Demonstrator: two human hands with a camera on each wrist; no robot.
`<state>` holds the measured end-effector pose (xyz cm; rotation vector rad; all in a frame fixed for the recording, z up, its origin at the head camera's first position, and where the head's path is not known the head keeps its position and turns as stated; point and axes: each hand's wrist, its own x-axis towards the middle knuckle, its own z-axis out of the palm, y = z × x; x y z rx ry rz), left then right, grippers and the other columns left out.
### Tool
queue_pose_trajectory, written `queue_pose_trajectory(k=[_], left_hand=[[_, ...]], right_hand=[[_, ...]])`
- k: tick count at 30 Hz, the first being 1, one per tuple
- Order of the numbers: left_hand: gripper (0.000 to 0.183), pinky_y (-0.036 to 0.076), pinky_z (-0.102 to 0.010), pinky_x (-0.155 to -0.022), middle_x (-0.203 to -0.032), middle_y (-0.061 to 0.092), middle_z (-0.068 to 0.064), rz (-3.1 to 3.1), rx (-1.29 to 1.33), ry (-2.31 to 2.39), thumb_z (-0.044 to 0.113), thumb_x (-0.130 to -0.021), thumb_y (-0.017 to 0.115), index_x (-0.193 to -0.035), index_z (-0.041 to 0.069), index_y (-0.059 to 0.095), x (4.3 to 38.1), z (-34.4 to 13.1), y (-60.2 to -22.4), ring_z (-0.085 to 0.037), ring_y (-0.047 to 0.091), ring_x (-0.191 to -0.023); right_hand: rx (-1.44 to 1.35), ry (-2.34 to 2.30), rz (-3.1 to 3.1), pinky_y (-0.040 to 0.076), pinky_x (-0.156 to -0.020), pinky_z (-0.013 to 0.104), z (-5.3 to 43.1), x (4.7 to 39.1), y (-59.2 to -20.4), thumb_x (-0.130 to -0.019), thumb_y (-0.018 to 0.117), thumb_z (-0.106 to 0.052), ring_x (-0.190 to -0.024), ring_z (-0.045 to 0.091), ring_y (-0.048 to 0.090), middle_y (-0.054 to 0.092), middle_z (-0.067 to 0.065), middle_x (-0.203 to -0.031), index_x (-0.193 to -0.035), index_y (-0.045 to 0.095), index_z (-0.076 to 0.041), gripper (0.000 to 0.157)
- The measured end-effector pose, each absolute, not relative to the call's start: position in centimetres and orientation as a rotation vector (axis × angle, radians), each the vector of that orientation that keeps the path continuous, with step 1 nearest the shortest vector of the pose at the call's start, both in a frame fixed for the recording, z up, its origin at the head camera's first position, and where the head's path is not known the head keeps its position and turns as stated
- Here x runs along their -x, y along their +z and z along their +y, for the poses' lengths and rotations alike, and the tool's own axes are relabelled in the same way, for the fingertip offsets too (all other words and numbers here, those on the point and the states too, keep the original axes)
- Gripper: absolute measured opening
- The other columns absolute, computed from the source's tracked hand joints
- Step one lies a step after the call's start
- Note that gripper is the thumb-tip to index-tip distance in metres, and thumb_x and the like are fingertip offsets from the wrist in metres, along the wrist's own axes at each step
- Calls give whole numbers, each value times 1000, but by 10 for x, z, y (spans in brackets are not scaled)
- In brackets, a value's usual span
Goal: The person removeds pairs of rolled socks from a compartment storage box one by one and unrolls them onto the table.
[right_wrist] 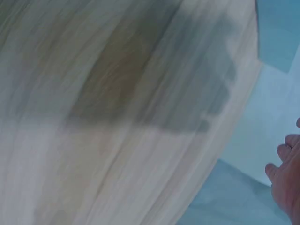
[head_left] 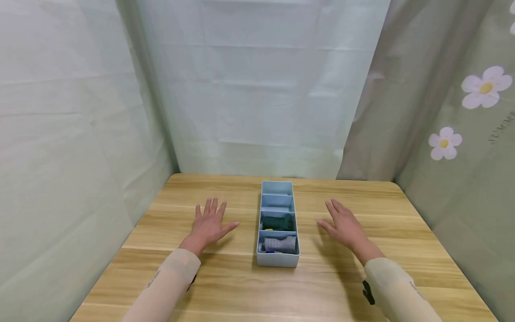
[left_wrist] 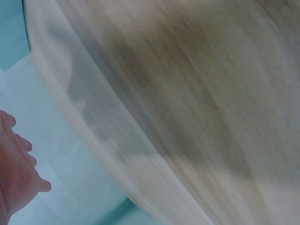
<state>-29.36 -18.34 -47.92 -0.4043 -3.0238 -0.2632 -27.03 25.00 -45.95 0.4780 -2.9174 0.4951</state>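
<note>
Between the two hands, a long light-blue divided box (head_left: 278, 260) stands on the table, its compartments in a row running away from me. The nearest compartment has a rolled grey cloth item (head_left: 280, 244) with a bit of blue beside it. In the one behind lies a dark green cloth item (head_left: 277, 222) with a yellow edge. My left hand (head_left: 209, 227), fingers spread, is left of the box and holds nothing. To the right of the box is my right hand (head_left: 345, 226), fingers straight and also holding nothing. Both hands appear at the wrist views' edges.
The wooden table (head_left: 233, 295) has rounded far corners. Pale cloth curtains (head_left: 257, 112) hang behind it and on both sides, the right one printed with white flowers (head_left: 444, 143). Hand shadows fall on the tabletop in both wrist views.
</note>
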Motion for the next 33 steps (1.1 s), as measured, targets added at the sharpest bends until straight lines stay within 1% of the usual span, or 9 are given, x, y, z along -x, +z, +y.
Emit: queue_pose_trajectory(k=[7,14,17,24,30,33], left_hand=[[93,3,-68,-112,-161,14,-26,-3024,410,-250,71,-93,45,-156,4,28,290,-180,-474,-43,8,-148],[92,3,-69,-112,-160,16,-27,-3006,421,-260,69,-93,47,-155,3,30,287,-180,-475,-43,8,-148],[92,3,-68,-112,-160,16,-27,-3000,427,-273,69,-93,47,-155,3,31,286,-179,-474,-43,8,-148],[90,1,-68,-112,-160,18,-27,-3021,449,-321,66,-93,50,-155,4,31,284,-175,-474,-43,10,-148],[90,6,-68,-113,-159,21,-26,-3019,496,-349,67,-93,49,-155,4,31,282,-168,-471,-42,11,-148],[90,6,-66,-113,-160,21,-25,-3025,515,-374,68,-93,48,-155,5,30,280,-162,-469,-41,11,-148]], right_hand=[[-565,623,-2881,29,-110,59,231,265,-451,-98,61,-40,-140,44,33,33,23,-155,-152,33,1,73],[-621,754,-2846,34,-108,57,212,257,-448,-97,65,-33,-135,40,43,46,20,-148,-147,45,-1,63],[-660,807,-2828,36,-107,55,205,254,-449,-96,66,-32,-133,39,46,51,20,-143,-144,49,-2,59],[-686,955,-2825,39,-105,54,193,247,-450,-94,70,-27,-130,36,50,56,17,-139,-141,54,-4,54],[-691,1013,-2841,42,-104,53,186,244,-450,-94,70,-32,-129,33,51,57,12,-139,-140,56,-5,55],[-704,1028,-2840,43,-103,52,184,243,-451,-94,70,-33,-127,31,53,58,10,-138,-139,57,-6,54]])
